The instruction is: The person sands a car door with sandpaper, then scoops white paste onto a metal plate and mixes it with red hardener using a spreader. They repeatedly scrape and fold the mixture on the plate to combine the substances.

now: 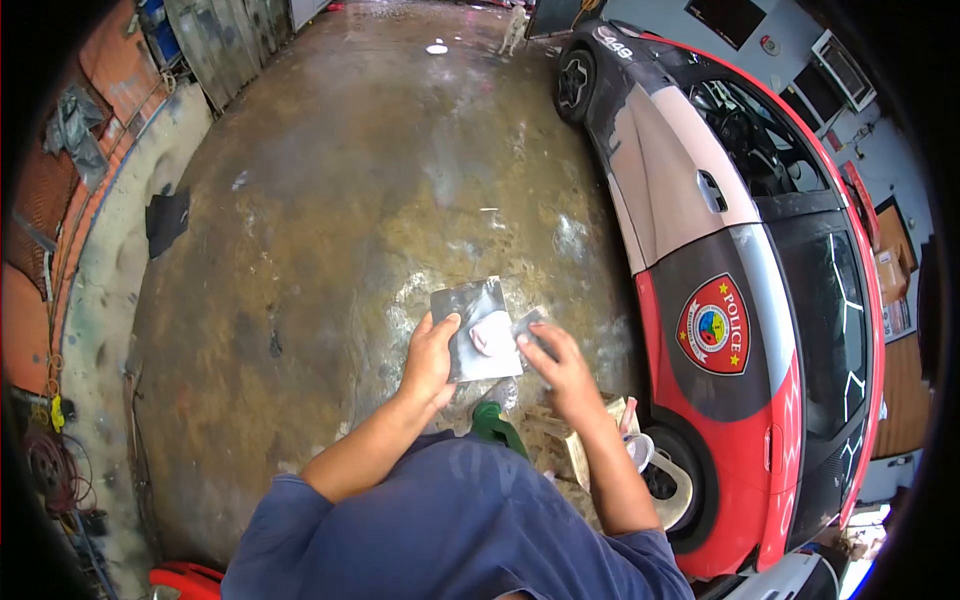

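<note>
Filler, a pink dab, sits on a flat grey mixing board held out in front of the person's chest. The left hand grips the board's lower left edge, thumb on top and fingers curled beneath it. The right hand is closed around a small grey spreader, whose blade tip lies just beside the pink dab, at the board's right edge.

Below the hands spreads a wet, stained concrete floor of a workshop. To the right stands a car, red and black with patches of bare grey and beige primer, and a police badge on its panel. A corrugated wall runs along the far left.

Near the car's wheel lie a green object and some pale pieces, too small to identify. The fisheye edge darkens the corners, and the person's blue shirt hides the floor underfoot.
</note>
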Tool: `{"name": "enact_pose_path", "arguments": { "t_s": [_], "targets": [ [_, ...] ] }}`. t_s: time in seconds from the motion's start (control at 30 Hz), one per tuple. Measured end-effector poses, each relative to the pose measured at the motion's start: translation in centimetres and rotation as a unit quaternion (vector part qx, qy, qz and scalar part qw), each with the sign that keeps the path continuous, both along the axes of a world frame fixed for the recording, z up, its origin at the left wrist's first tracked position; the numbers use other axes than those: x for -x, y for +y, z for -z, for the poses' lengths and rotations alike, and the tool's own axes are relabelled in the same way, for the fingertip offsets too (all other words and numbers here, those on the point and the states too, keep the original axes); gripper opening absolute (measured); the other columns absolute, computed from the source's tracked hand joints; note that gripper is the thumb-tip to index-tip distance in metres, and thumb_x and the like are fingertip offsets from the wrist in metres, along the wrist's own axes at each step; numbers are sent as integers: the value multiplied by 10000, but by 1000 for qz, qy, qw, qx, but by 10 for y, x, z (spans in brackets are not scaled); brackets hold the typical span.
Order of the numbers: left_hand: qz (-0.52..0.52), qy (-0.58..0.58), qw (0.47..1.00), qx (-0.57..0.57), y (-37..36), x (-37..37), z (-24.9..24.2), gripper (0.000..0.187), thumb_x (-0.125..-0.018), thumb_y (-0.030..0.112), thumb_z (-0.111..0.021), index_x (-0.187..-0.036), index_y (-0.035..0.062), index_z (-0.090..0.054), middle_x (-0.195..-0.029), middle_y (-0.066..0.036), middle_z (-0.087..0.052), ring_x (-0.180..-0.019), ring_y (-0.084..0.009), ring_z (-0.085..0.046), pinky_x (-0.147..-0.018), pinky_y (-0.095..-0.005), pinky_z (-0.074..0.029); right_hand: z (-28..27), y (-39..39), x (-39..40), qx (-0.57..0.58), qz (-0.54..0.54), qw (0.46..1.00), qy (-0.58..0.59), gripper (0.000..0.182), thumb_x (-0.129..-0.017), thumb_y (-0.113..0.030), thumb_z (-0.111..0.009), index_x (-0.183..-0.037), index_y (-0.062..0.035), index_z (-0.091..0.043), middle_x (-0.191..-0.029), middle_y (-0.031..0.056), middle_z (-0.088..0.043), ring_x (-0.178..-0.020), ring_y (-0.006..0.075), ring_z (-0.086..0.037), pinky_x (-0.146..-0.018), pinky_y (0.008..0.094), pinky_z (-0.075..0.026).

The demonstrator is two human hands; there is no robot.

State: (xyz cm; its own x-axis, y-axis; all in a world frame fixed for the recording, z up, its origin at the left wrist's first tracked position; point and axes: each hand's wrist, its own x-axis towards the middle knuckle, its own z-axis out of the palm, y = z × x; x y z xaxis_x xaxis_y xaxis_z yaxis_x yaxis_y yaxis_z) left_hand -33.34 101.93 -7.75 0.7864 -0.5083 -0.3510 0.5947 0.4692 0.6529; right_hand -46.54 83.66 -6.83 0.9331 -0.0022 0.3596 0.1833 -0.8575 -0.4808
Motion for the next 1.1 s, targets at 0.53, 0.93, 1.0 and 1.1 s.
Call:
{"name": "enact_pose_path", "arguments": {
  "t_s": [0.53, 0.93, 1.0, 1.1],
  "targets": [
    [57, -260, 959, -101, 9, -15, -17, 298, -1046, 142, -476, -1284, -22, -550, -1079, -52, -648, -953, -117, -577, -867, -287, -477, -77, -5, -13, 186, -54, 981, -26, 428, -774, -61, -634, -1177, -190, -699, -1209, 7, -662, -1181, 205, -604, -1131, 585, -321],
    [12, -431, 852, -297, 2, -23, -34, 300, -1020, 181, -494, -1237, -18, -553, -791, -252, -630, -720, -377, -651, -659, -440, -477, -48, 44, -10, 81, -106, 991, 17, 492, -698, -1, -684, -1169, -141, -694, -1230, 30, -662, -1187, 224, -606, -1131, 530, -358],
    [-9, -425, 849, -313, 5, -24, -43, 292, -1029, 180, -496, -1237, -17, -552, -792, -233, -635, -709, -341, -650, -658, -427, -479, -51, 35, -6, 81, -100, 990, 53, 540, -674, 6, -694, -1192, -143, -674, -1266, 21, -638, -1216, 220, -584, -1133, 536, -358],
    [-72, -456, 850, -255, 6, -30, -50, 266, -1056, 180, -489, -1231, -10, -553, -808, -164, -647, -705, -219, -619, -663, -378, -487, -60, 21, 0, 24, -49, 998, 6, 617, -661, 49, -700, -1245, -143, -650, -1297, 71, -623, -1260, 280, -560, -1131, 553, -362]
  ]
}}
